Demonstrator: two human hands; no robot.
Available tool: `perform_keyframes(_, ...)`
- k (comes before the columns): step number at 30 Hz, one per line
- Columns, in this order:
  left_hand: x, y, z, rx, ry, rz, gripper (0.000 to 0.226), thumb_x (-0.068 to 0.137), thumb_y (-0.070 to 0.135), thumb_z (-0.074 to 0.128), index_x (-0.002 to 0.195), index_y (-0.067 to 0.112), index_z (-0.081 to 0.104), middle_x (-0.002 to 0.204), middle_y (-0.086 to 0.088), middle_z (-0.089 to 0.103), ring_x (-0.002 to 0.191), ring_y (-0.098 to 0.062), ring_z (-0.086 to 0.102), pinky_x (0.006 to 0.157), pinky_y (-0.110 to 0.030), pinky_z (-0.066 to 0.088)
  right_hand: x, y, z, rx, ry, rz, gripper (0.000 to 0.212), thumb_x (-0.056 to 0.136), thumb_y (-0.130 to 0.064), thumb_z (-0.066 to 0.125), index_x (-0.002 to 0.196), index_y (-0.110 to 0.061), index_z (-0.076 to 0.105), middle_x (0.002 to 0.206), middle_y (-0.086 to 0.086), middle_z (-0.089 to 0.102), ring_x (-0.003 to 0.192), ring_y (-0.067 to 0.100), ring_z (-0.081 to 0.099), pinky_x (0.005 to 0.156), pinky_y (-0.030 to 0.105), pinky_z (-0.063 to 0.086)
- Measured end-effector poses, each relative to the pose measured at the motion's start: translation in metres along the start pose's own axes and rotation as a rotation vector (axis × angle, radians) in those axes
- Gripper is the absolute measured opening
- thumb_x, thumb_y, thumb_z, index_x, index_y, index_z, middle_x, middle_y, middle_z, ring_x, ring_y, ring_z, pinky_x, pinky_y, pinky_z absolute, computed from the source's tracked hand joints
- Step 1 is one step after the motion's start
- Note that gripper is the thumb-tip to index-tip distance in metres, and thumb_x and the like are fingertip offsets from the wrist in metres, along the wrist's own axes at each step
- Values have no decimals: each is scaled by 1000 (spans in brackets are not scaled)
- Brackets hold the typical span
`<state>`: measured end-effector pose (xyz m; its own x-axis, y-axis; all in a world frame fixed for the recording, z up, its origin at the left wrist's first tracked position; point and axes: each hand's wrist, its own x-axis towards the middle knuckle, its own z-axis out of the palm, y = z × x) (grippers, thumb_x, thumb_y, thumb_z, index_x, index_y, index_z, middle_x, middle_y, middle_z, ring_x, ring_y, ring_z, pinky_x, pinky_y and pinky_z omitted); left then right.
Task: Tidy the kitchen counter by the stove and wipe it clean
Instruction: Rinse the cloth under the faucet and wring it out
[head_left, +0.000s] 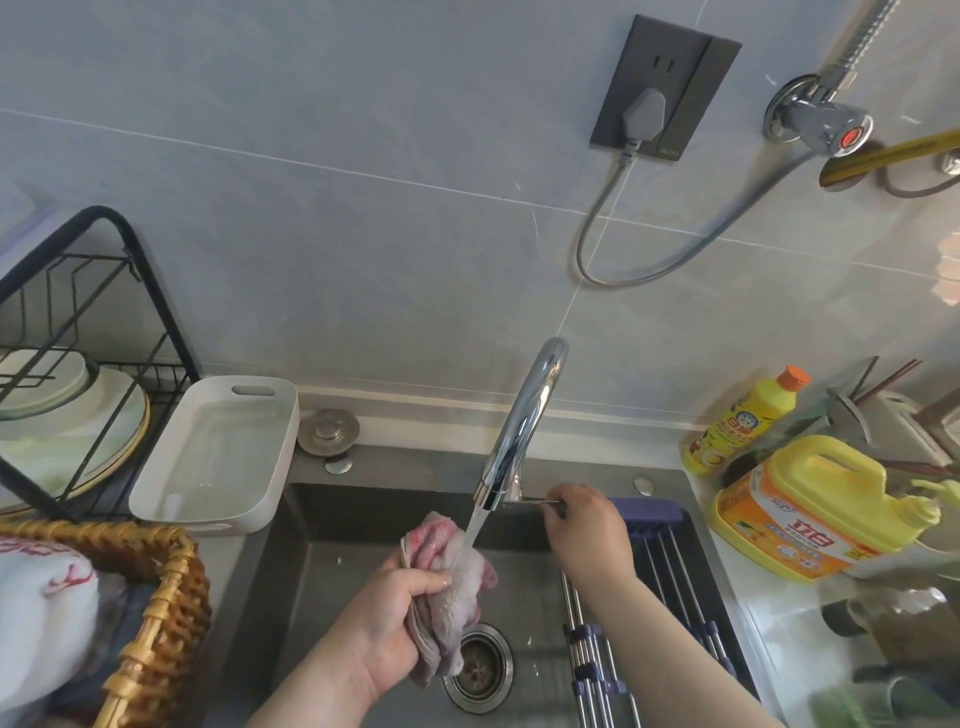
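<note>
Left hand (395, 623) clenched round the wet cloth (457, 571), held under the running tap (524, 415) over the sink (311, 571) drain (478, 670) — right hand (587, 530) grips the tap's lever (540, 501) at the sink's back edge.

Left hand (387, 618) holds cloth (451, 577) under running faucet (524, 421).

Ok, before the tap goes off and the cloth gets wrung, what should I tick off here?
1. Grip: left hand holds the cloth bunched: ok.
2. Wetting: water stream lands on the cloth: ok.
3. Shut-off: right hand holds the faucet lever: ok.
4. Drips: cloth hangs over the sink: ok.
5. Soaking: cloth wet right through: cannot tell.
</note>
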<state>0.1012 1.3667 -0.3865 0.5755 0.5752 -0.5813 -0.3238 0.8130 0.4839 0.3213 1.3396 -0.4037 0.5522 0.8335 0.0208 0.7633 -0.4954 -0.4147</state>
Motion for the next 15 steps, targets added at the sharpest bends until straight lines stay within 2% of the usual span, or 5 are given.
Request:
perform_keyframes(2,-2,0,1,-1,14,3,41,86,-18,37,112,6,60,79,-26,70,65,-40,65,76,-50,48,-1,7,-4,76,-14,21,18,92,-16,60,106,-15,71,102,2,70,94,23,62,79,26,45)
perform_keyframes(8,-6,3,2,-32,16,15,46,86,-15,35,119,8,57,83,-26,71,65,-38,69,67,-49,54,1,12,-9,168,-7,115,10,90,-21,66,92,-15,73,83,-1,70,82,20,64,75,28,49)
perform_keyframes(11,-8,3,3,-44,10,19,48,86,-16,34,120,9,58,82,-24,72,64,-36,70,57,-44,58,8,11,-13,197,-14,141,10,91,-22,66,91,-16,74,80,-4,68,78,17,61,73,28,50)
perform_keyframes(15,-11,3,3,-46,10,18,48,86,-17,35,120,8,59,87,-25,72,68,-37,71,56,-45,59,16,9,-20,236,-19,170,9,89,-21,68,93,-15,74,83,-4,66,85,20,62,79,29,49)
